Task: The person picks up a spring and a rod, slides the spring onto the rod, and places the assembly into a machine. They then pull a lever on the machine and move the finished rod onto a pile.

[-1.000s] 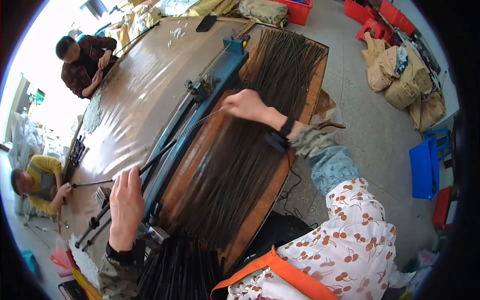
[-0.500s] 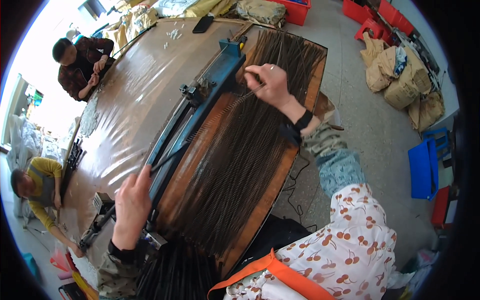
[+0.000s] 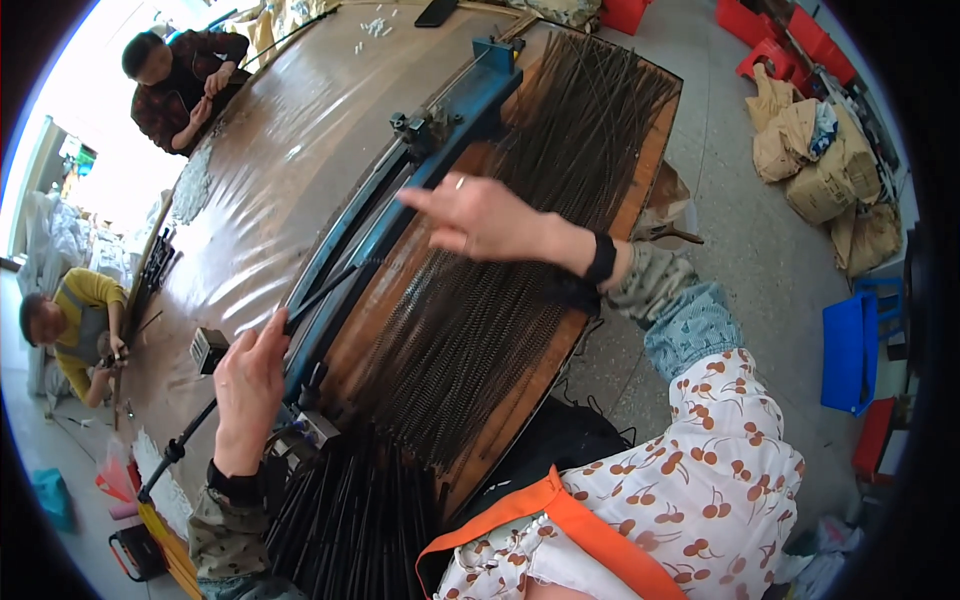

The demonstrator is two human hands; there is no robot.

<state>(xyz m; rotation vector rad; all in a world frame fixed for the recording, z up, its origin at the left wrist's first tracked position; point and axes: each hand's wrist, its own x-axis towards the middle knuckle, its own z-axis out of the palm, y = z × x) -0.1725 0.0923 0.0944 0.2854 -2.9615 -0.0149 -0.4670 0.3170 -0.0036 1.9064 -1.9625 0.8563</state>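
My left hand (image 3: 250, 385) is closed round a thin black tube (image 3: 322, 293), which slants up and to the right over a long blue metal rail fixture (image 3: 375, 235). A short piece of dark coil spring (image 3: 376, 262) shows at the tube's upper end. My right hand (image 3: 482, 218), slightly blurred, hovers above the rail's right side with index finger stretched out and thumb apart; I see nothing in it. Beneath it lies a wide layer of long dark coil springs (image 3: 470, 330) on a wooden board (image 3: 545, 385). A bundle of black tubes (image 3: 360, 520) lies below, near my left forearm.
Across the plastic-covered table (image 3: 300, 190) sit two co-workers, one in a dark checked top (image 3: 180, 105), one in yellow sleeves (image 3: 95, 300). A black phone (image 3: 436, 12) lies at the far edge. Brown sacks (image 3: 825, 170) and a blue bin (image 3: 848, 350) stand on the floor at right.
My right hand has moved left and down toward the tube. The long spring stretched between my hands no longer shows; only a short piece is visible at the tube's end.
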